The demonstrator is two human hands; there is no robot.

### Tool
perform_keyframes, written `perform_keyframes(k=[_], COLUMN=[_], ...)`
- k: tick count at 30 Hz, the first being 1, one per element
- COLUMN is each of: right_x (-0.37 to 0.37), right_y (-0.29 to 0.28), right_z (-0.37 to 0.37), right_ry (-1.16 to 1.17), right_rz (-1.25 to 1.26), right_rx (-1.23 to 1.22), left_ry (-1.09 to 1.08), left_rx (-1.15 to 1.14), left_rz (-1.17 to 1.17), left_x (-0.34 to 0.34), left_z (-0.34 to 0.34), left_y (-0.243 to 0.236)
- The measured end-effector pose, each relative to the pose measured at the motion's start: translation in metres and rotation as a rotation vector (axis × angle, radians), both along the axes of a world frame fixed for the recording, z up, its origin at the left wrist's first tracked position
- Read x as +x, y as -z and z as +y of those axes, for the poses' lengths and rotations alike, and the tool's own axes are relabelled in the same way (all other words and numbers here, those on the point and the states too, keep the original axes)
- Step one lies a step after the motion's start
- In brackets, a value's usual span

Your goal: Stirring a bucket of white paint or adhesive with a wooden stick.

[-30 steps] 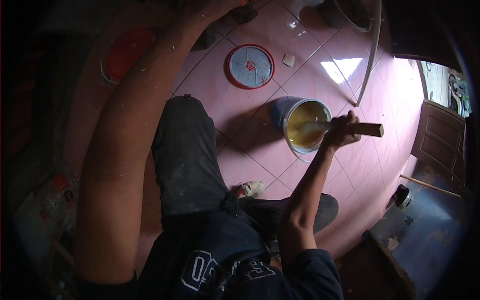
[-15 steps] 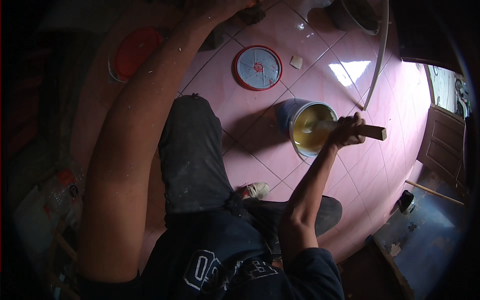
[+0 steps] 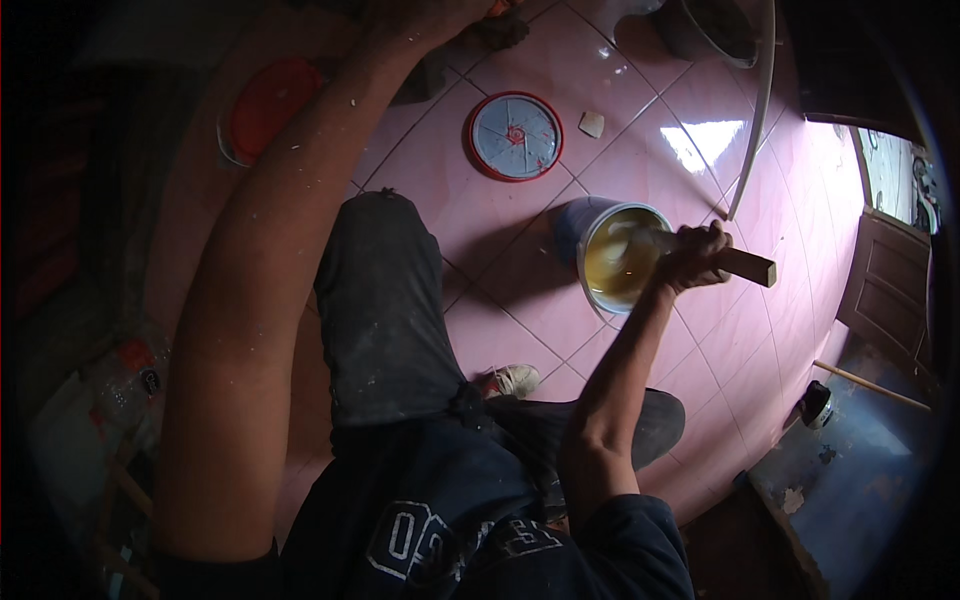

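Pink floor tiles leave passage between the bucket and red-rimmed lid; a pale pole obstructs farther right.

Left hand cut off above, lower stick end blurred

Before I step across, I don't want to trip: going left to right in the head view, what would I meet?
Red-topped container, grey lid with a red rim, bucket of yellowish liquid, right hand gripping a wooden stick, brown panelled door.
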State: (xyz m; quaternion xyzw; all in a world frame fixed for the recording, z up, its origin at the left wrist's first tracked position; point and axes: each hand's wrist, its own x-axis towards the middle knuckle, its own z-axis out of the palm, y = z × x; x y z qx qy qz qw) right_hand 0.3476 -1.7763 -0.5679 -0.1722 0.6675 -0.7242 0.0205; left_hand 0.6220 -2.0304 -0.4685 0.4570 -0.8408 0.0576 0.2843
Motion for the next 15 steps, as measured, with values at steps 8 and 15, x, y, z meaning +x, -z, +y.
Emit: perform_keyframes(k=[8, 15], right_x=[0.007, 0.01], right_y=[0.001, 0.025], right_z=[0.048, 0.018], right_ry=[-0.104, -0.107], right_rz=[-0.123, -0.16], right_rx=[0.176, -0.195], left_ry=[-0.017, -0.033], left_rx=[0.033, 0.079], left_rz=[-0.004, -0.031], left_x=[0.003, 0.002], left_z=[-0.003, 0.0], left_y=[-0.002, -0.006])
